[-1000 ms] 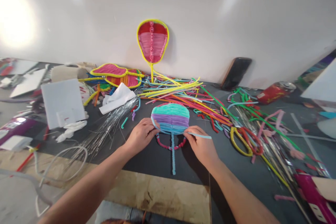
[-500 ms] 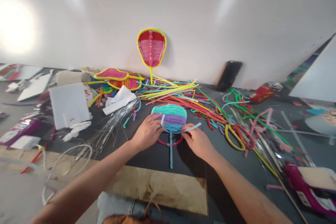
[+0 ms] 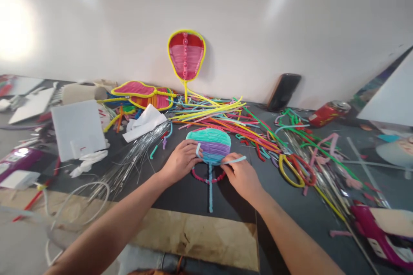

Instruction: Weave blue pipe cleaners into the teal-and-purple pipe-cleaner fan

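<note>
A fan made of pipe cleaners (image 3: 213, 146), banded turquoise, purple and blue, lies on the dark tabletop with its blue stem pointing toward me. Its lower part is an open loop edged in dark pink. My left hand (image 3: 181, 160) is closed at the fan's left edge, with one light blue pipe cleaner end (image 3: 198, 150) sticking up from its fingers. At the right edge, my right hand (image 3: 241, 176) pinches a light blue pipe cleaner (image 3: 238, 160) whose free end points right. Whether both ends belong to one piece cannot be made out.
Behind the fan lie loose pipe cleaners (image 3: 209, 114). A finished pink fan (image 3: 186, 56) leans on the white board. To the right are scissors (image 3: 292, 169), a phone (image 3: 284, 92), a red can (image 3: 329, 113) and a purple glue gun (image 3: 371, 227). Metal wires (image 3: 135, 152) lie left.
The view has shifted slightly. Both hands stay at the fan's edges, and the pipe cleaner end in my right hand points a little lower than before.
</note>
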The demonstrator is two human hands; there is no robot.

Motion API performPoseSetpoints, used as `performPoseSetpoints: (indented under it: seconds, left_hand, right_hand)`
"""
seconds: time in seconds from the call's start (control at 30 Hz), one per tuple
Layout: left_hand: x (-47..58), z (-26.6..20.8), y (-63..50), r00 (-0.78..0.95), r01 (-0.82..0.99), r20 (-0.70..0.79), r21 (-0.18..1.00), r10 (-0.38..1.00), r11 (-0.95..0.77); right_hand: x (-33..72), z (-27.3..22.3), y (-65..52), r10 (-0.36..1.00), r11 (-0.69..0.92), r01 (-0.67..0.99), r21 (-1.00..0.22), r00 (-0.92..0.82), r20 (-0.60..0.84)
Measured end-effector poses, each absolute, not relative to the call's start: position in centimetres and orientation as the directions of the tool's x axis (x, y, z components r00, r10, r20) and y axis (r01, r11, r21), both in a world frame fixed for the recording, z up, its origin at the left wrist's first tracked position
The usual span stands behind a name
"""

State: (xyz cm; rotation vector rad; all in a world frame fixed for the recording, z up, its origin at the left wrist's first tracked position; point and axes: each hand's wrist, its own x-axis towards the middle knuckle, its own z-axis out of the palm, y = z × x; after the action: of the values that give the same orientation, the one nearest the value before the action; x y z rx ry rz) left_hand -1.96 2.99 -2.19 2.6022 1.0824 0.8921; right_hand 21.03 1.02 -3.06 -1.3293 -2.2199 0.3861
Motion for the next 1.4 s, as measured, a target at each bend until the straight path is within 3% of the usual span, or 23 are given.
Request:
performPoseSetpoints:
  seconds: [0.17, 0.37, 0.57, 1.03, 1.4]
  left_hand:
    - [-2.0, -2.3, 2.9, 0.536, 0.6, 0.44, 0.402, 0.721, -0.691]
    - [-1.9, -2.5, 2.3, 0.512, 0.628, 0.419, 0.413, 0.75, -0.66]
    - [-1.6, -2.6, 1.9, 0.532, 0.553, 0.471, 0.437, 0.704, -0.71]
    - [-1.8, -2.7, 2.3, 0.597, 0.542, 0.421, 0.415, 0.683, -0.731]
    - [-1.0, -2.3, 2.1, 0.587, 0.625, 0.356, 0.372, 0.727, -0.687]
  right_hand:
    - [20.6, -3.3, 1.3, 0.818, 0.569, 0.674, -0.472, -0.399, 0.415]
    - [20.2, -2.9, 1.0, 0.841, 0.539, 0.65, -0.535, -0.383, 0.382]
    - [20.1, -3.1, 0.7, 0.836, 0.548, 0.68, -0.487, -0.421, 0.352]
    - [19.8, -3.6, 0.9, 0.822, 0.57, 0.686, -0.453, -0.469, 0.324]
    - [19.4, -3.5, 0.9, 0.831, 0.555, 0.731, -0.397, -0.471, 0.296]
